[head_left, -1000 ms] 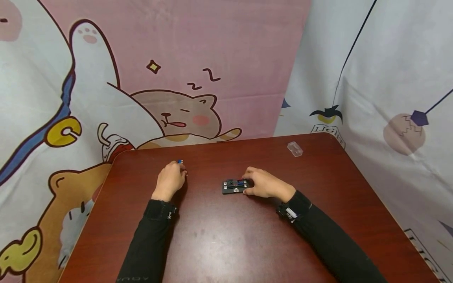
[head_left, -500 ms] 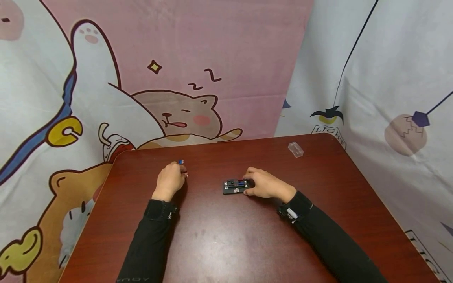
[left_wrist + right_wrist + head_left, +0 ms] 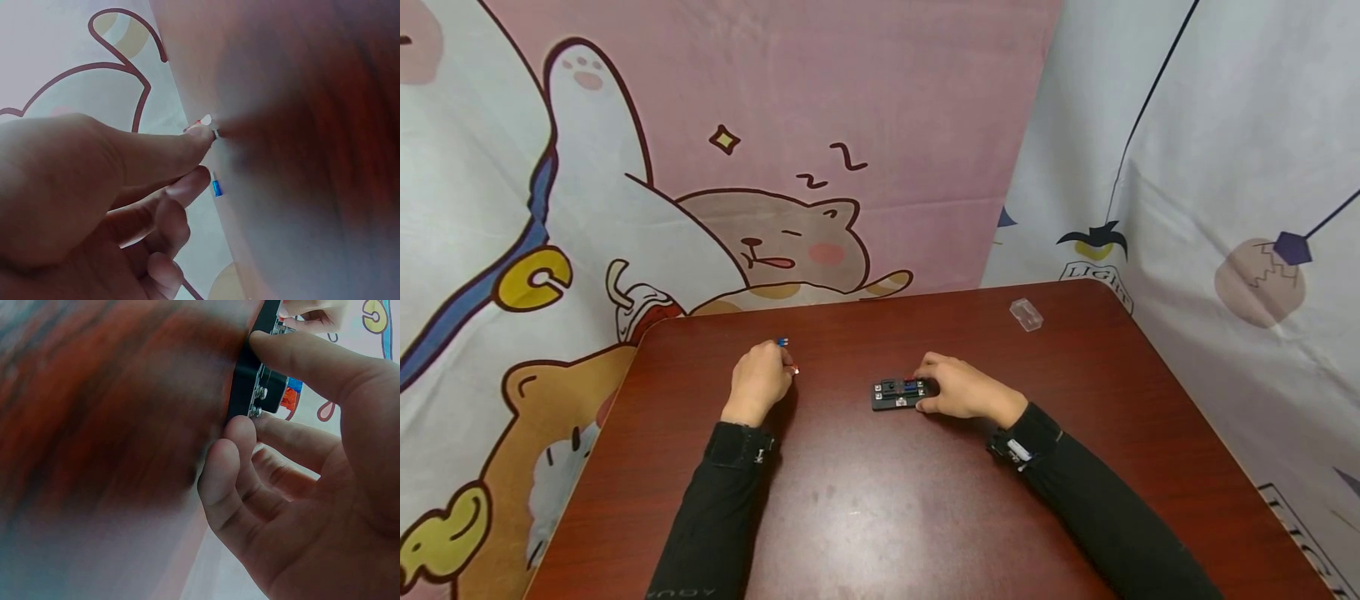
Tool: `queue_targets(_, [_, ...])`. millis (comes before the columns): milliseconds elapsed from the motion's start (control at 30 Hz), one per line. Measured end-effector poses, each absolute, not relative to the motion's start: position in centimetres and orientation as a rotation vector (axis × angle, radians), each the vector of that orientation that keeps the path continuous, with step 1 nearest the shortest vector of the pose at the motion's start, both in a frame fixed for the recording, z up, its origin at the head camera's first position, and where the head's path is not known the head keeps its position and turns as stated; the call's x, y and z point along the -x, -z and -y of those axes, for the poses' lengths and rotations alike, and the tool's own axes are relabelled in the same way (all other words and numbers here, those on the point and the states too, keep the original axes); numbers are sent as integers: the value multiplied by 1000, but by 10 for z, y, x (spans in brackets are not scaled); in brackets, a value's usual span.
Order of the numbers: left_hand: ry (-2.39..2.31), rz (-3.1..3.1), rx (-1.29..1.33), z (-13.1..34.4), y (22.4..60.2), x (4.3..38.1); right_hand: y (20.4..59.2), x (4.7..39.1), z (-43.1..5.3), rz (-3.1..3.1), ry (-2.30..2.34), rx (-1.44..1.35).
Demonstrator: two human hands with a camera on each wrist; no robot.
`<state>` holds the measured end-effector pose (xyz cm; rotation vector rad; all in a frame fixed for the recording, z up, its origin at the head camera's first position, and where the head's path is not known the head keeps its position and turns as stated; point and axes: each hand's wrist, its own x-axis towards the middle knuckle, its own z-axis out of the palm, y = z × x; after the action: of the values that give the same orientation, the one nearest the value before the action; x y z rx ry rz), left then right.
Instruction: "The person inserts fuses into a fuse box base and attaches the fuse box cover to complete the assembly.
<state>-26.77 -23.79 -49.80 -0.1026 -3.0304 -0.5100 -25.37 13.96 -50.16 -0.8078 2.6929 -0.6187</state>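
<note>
My left hand point(image 3: 758, 382) pinches a small red piece with a pale metal end, probably a blade fuse point(image 3: 795, 369), between thumb and forefinger just above the table. Just beyond those fingers a small blue fuse point(image 3: 783, 342) with metal prongs lies on the wood; it also shows in the left wrist view. My right hand point(image 3: 958, 387) grips the right end of a flat black fuse block point(image 3: 886, 400), which rests on the table. Screws run along the block, and red and blue inserts point(image 3: 290, 395) sit in its raised middle. The fingers hide its right end.
Towards the back right corner of the brown table point(image 3: 850, 517) lies a clear plastic cover point(image 3: 1026, 315). Cloth printed with cartoons point(image 3: 925, 125) hangs behind the table's back edge and along its right side.
The red fuse at my left fingertips shows more plainly than a second ago, after a slight shift of the fingers. My right hand and the fuse block stay where they were.
</note>
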Motion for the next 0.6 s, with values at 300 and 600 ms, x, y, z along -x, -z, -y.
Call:
queue_targets(300, [504,3000,119,235,498,267,502,254,-139,-2693,622,812])
queue_targets(600, [521,2918,231,219,485,261,501,254,-140,-2685,605,812])
